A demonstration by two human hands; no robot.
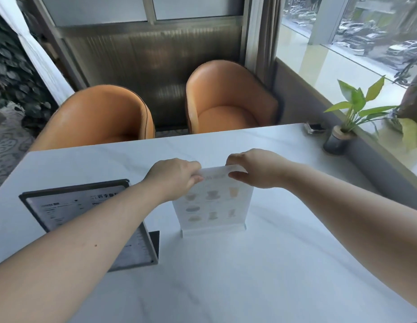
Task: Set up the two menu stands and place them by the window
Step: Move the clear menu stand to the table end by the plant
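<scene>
2 hands on upright menu stand

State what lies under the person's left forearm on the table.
The dark-framed menu stand lies flat under the left forearm on the table. The forearm covers its middle, so the print there cannot be seen.

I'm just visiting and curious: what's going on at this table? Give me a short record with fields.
Setting: white marble-look table beside a window, two orange chairs across it
Left hand: pinching the top left corner of the clear menu stand
Right hand: pinching its top right corner
Clear menu stand: upright on its base, mid-table, not yet at the window
Dark-framed menu stand: standing on the table to the left, untouched
By the window: potted plant, small dark holder
</scene>
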